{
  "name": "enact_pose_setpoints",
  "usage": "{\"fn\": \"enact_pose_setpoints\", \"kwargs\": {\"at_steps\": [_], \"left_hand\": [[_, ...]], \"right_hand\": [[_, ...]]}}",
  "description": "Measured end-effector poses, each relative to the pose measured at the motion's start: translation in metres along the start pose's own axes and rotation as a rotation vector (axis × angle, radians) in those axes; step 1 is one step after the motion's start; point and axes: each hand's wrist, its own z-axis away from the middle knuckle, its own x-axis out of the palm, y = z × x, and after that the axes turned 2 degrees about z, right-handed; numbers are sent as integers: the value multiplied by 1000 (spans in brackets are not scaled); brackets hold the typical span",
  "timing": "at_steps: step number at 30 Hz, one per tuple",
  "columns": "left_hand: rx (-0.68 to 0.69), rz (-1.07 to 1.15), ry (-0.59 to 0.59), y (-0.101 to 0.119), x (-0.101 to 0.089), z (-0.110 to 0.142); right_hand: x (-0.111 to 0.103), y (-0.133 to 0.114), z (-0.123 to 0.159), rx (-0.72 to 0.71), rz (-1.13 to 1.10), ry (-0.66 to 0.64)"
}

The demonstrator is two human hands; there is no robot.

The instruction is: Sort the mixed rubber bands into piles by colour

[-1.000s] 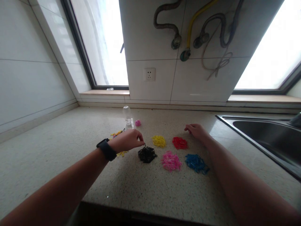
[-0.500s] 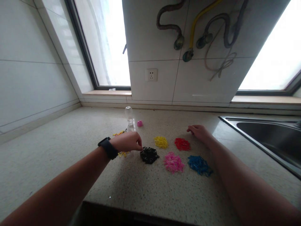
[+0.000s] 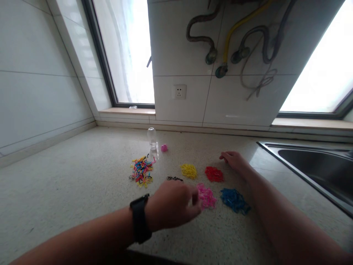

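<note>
Over the near side of the pink rubber band pile [image 3: 206, 197] is my left hand [image 3: 176, 202], a black watch on its wrist. Its fingers are curled in a pinch; whatever they hold is too small to make out. The hand covers most of the black rubber bands [image 3: 174, 179]. My right hand [image 3: 233, 159] rests on the counter, fingers loosely bent and apart, holding nothing visible. Nearest to it are the red rubber bands [image 3: 214, 174]. Blue rubber bands [image 3: 235, 200] lie beside the right forearm, and yellow rubber bands [image 3: 189, 171] lie left of the red ones.
A mixed-colour rubber band pile [image 3: 142, 170] lies on the left of the speckled counter [image 3: 82, 176]. Behind it are a clear bottle [image 3: 152, 139] and a small pink piece [image 3: 164, 148]. A metal sink [image 3: 311, 165] is at the right. Hoses hang on the tiled wall.
My left hand has moved right and nearer, from between the mixed and black piles to the pink pile. The mixed pile is now uncovered and the black one mostly hidden. My right hand stays put.
</note>
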Motion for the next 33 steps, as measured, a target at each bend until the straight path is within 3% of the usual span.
{"fn": "enact_pose_setpoints", "kwargs": {"at_steps": [4, 8, 10, 15, 21, 33], "left_hand": [[266, 147, -48, 15, 29, 14], [732, 197, -119, 5, 65, 17], [841, 197, -100, -3, 80, 17], [926, 135, -116, -12, 92, 15], [939, 92, -93, -10, 87, 18], [908, -20, -160, 2, 77, 22]], "right_hand": [[-1, 0, 0, -5, 22, -11], [-2, -3, 2, 14, 20, -10], [-2, -5, 3, 14, 15, -5], [-3, -8, 6, 10, 19, -14], [-5, -13, 12, 6, 19, -4], [-3, -9, 9, 14, 21, -44]]}}
